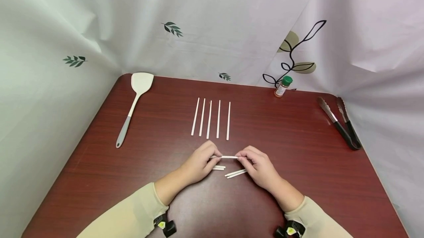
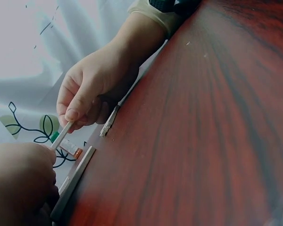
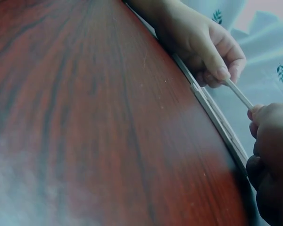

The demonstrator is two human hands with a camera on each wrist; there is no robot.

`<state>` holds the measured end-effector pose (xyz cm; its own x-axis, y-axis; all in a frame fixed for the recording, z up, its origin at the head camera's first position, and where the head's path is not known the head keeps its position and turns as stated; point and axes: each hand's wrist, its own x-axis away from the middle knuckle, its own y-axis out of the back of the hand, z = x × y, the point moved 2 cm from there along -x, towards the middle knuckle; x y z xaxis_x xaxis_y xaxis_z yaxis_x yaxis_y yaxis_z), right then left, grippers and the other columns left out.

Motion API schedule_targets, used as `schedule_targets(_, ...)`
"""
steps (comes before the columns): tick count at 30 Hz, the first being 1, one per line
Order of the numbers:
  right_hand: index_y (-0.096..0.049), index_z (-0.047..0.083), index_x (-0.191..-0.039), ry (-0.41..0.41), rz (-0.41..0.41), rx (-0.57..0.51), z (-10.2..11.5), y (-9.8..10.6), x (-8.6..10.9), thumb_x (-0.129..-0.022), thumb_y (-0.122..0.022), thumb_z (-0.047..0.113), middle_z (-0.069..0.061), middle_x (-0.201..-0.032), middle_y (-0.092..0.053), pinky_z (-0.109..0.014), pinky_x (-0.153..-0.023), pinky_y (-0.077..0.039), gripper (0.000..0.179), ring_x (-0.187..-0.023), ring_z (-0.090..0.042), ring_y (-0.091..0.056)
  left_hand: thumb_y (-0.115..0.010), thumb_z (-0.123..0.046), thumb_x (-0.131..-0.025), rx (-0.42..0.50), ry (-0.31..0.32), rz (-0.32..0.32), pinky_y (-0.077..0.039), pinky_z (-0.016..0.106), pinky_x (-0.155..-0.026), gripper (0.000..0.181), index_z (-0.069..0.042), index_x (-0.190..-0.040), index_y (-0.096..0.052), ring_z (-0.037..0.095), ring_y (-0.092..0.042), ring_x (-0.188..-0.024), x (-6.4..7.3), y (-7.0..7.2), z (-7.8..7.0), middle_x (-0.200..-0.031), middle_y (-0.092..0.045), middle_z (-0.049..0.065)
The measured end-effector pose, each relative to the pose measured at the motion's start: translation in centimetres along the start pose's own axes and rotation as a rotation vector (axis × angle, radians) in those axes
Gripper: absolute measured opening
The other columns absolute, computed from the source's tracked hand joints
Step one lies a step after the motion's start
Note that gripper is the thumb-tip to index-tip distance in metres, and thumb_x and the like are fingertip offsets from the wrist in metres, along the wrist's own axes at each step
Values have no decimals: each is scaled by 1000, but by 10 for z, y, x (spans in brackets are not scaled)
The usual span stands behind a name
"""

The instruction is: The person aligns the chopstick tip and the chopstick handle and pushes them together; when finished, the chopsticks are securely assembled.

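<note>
Stick (image 1: 229, 157), slim and white, pinched by left hand (image 1: 198, 162) and right hand (image 1: 260, 167), slightly apart, five similar sticks (image 1: 209, 120) beyond.

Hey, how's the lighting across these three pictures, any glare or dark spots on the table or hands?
Head view: the white sticks look fairly crisp, with pale sheen on the table between the forearms; left wrist view: dimmer, with the left hand shadowed; right wrist view: pale glare at the table's lower left, the right hand dark underneath.
</note>
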<state>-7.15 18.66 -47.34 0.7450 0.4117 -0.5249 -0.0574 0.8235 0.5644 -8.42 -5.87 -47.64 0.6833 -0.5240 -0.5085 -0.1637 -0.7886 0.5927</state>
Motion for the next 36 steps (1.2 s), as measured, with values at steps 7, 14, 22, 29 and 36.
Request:
schedule_targets(7,-76,13,-103,-73,29,2,3,-4,-1,-96,-75,-4,8,-98,-69,-20,-74,-50,18,-85,-8,-62,-69,-7,-102,25,1,3,-52,29,-82,3,-7,-101,-66,12,-59,-92,1,2,2,-99,-61,0)
schedule_targets(14,-78,13,-101,-85,-95,60,2,-1,-3,-88,-84,-1,8,-90,-69,-18,-63,-45,20,-72,-7,-58,-68,-9,-104,25,18,-19,-53,30,-82,2,-7,-104,-69,13,-61,-95,2,1,2,-102,-65,2)
schedule_targets(22,-78,12,-92,-366,-266,80,-10,14,-1,-77,-97,9,8,-71,-62,-16,-55,-40,24,-61,-4,-52,-69,-1,-100,12,13,-21,-54,31,-85,16,-9,-113,-74,14,-64,-100,3,1,-1,-107,-67,1)
schedule_targets(29,-77,-6,-111,-462,-314,-185,-30,29,-3,-87,-84,-8,-6,-83,-74,-15,-65,-53,26,-71,-5,-66,-78,-2,-94,53,-32,-6,-52,20,-74,23,-9,-115,-76,8,-61,-86,2,3,0,-103,-69,-1)
schedule_targets(36,-57,-24,-132,-587,-319,-570,-36,32,-9,-95,-73,-11,-1,-84,-74,-22,-69,-59,42,-72,-8,-69,-86,-2,-86,108,-162,87,-54,19,-87,30,-8,-115,-80,7,-69,-98,4,4,0,-108,-73,-1)
